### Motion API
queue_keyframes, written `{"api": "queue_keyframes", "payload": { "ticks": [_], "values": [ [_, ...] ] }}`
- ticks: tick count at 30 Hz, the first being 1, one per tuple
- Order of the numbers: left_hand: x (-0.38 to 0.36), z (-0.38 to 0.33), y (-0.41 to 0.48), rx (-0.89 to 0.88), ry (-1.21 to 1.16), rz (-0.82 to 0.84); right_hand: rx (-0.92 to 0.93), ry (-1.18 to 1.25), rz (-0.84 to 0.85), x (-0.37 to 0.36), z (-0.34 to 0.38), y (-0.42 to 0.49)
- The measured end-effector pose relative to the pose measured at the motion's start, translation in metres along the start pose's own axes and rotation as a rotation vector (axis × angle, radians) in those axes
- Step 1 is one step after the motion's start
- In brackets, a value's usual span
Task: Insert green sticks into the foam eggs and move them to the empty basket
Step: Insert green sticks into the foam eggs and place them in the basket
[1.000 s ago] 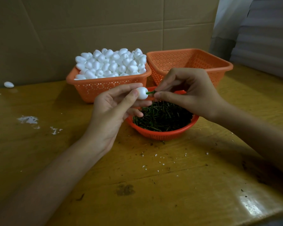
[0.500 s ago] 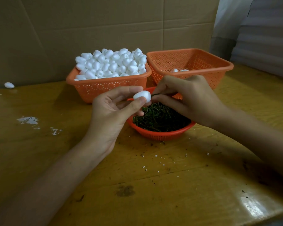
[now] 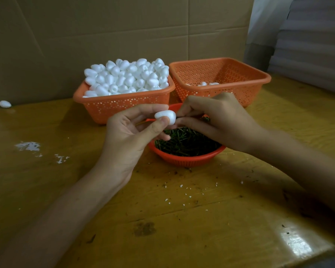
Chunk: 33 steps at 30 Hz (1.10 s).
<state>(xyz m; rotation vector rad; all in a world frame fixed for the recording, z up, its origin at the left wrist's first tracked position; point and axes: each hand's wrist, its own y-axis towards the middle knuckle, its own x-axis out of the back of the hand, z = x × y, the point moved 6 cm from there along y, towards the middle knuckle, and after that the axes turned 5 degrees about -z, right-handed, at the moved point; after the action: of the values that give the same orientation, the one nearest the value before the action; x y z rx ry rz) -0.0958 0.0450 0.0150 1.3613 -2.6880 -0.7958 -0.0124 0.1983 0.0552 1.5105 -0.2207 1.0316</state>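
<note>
My left hand [image 3: 132,136] pinches a white foam egg [image 3: 165,117] between thumb and fingers, above the round orange bowl [image 3: 186,160] heaped with green sticks [image 3: 186,141]. My right hand [image 3: 219,122] pinches a green stick [image 3: 179,117] at the egg's right end; most of the stick is hidden by my fingers. Behind, the left orange basket [image 3: 122,105] is piled with foam eggs [image 3: 130,76]. The right orange basket [image 3: 248,82] holds a few eggs [image 3: 208,84] at its bottom.
One loose foam egg [image 3: 4,103] lies at the far left of the wooden table [image 3: 182,219]. White foam crumbs [image 3: 28,146] and dark bits are scattered on it. A cardboard wall [image 3: 104,35] stands behind the baskets.
Both hands have dropped lower, over the stick bowl. The exposed green stick between egg and right fingers has shortened. The left hand has turned the egg.
</note>
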Motion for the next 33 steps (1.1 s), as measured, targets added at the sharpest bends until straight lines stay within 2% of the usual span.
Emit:
{"api": "queue_keyframes", "payload": {
  "ticks": [15,20,26,33],
  "values": [
    [-0.001,-0.005,-0.003,-0.046,0.017,-0.046,-0.022,-0.065,0.064,-0.004,0.002,-0.002],
    [-0.001,-0.006,-0.003,-0.059,0.026,-0.034,-0.052,0.036,0.094,-0.004,0.004,-0.002],
    [-0.001,-0.007,-0.004,-0.1,0.06,-0.062,-0.199,0.234,0.191,-0.011,0.005,-0.002],
    [-0.003,-0.009,-0.004,-0.086,0.064,-0.03,-0.267,0.322,0.166,-0.01,-0.002,0.0]
  ]
}}
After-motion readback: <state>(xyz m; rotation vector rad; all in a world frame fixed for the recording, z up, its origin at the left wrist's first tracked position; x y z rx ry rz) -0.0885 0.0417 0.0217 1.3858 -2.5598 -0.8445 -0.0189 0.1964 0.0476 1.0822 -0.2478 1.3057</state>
